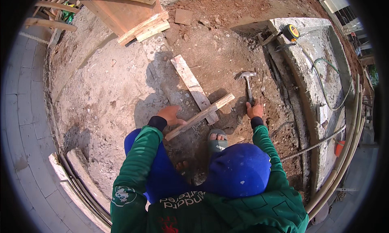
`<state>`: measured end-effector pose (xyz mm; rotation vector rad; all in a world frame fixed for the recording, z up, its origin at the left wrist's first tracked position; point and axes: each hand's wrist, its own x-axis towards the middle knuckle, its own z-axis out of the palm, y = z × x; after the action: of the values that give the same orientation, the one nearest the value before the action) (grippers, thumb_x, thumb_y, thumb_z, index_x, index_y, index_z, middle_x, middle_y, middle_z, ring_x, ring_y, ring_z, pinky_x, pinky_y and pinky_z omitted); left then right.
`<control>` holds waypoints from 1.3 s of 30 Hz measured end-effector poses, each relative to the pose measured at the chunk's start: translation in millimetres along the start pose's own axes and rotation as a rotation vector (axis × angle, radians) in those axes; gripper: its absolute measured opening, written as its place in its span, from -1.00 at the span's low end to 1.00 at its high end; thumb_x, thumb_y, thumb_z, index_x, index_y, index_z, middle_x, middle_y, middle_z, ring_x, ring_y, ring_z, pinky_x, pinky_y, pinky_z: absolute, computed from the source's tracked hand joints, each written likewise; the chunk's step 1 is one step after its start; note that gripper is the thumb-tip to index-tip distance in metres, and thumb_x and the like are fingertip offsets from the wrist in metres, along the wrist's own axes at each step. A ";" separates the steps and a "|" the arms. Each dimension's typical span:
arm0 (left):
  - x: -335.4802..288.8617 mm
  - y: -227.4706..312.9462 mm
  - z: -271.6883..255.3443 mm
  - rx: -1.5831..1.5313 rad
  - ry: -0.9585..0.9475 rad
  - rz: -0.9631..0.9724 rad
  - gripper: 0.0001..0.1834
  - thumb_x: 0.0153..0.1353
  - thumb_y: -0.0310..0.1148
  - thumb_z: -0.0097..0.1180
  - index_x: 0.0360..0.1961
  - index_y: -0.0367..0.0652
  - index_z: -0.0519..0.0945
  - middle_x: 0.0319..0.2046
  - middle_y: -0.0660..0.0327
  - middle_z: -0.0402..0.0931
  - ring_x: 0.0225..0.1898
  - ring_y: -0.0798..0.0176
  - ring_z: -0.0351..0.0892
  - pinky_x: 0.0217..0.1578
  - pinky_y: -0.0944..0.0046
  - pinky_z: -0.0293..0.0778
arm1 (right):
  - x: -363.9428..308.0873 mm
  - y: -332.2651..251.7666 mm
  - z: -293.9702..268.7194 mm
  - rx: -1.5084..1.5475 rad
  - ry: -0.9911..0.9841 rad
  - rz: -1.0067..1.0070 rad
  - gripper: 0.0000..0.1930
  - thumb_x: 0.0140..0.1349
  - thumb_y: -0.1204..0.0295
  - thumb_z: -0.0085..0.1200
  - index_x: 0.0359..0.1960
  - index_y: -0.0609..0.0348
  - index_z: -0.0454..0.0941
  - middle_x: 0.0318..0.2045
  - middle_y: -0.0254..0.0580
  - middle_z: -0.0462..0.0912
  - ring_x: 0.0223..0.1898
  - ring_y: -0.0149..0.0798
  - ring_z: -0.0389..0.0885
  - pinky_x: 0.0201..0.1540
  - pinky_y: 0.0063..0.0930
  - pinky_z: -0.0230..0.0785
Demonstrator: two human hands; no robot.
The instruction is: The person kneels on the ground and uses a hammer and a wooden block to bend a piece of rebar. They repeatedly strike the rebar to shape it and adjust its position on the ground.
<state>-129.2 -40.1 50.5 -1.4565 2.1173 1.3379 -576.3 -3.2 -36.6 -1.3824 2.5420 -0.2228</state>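
Observation:
My right hand [255,110] is closed round the dark grip of a claw hammer [248,85], whose metal head points away from me, close to the dirt. To its left, a short wooden batten [206,113] lies across the near end of a flat, pale-stained plank [189,80]. My left hand [172,115] is beside the batten's near end, thumb and fingers apart, holding nothing. Its thumb tip comes close to the wood; whether it touches cannot be told. Several small nails [196,132] seem to lie by the batten, near my sandalled foot [217,140].
A concrete slab [302,77] on the right bears a tape measure [290,32] and a green hose [319,71]. Long poles [351,146] curve along the right side. A wooden box-like form [121,12] stands ahead. Boards [83,180] lie at the left, beside grey paving [26,111].

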 end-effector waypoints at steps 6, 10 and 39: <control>23.0 0.7 46.1 0.063 -0.034 0.026 -0.08 -0.09 0.21 0.40 0.15 -0.25 0.45 0.00 -0.11 0.54 0.10 -0.16 0.50 0.07 -0.05 0.42 | -1.2 -29.4 -2.6 -0.100 0.000 -0.052 -0.51 0.17 0.25 0.23 0.01 0.33 0.39 0.11 0.27 0.32 0.03 0.28 0.50 0.08 0.02 0.41; 34.3 16.1 55.5 0.103 -0.100 -0.043 -0.25 -0.01 0.08 0.40 0.05 -0.25 0.50 0.00 -0.09 0.55 0.08 -0.14 0.52 0.07 -0.04 0.44 | 10.3 -22.3 -5.6 0.038 -0.079 -0.007 -0.52 0.19 0.27 0.18 0.03 0.30 0.33 -0.12 0.34 0.53 -0.08 0.32 0.57 -0.03 0.06 0.43; -81.5 -111.1 -49.7 -0.744 0.048 -0.157 -0.56 0.20 -0.42 0.32 0.08 -0.37 0.54 -0.22 0.15 0.67 -0.22 0.34 0.59 -0.12 0.29 0.49 | -149.6 -26.4 -37.1 0.982 -0.360 0.465 -0.61 0.35 0.06 0.09 -0.44 0.11 0.43 -0.71 -0.36 0.39 -0.79 -0.46 0.30 -0.76 -0.51 0.14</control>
<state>16.1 -38.4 69.1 -1.8621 1.5304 2.1678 -487.0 109.1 25.7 -0.3990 1.8977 -0.8796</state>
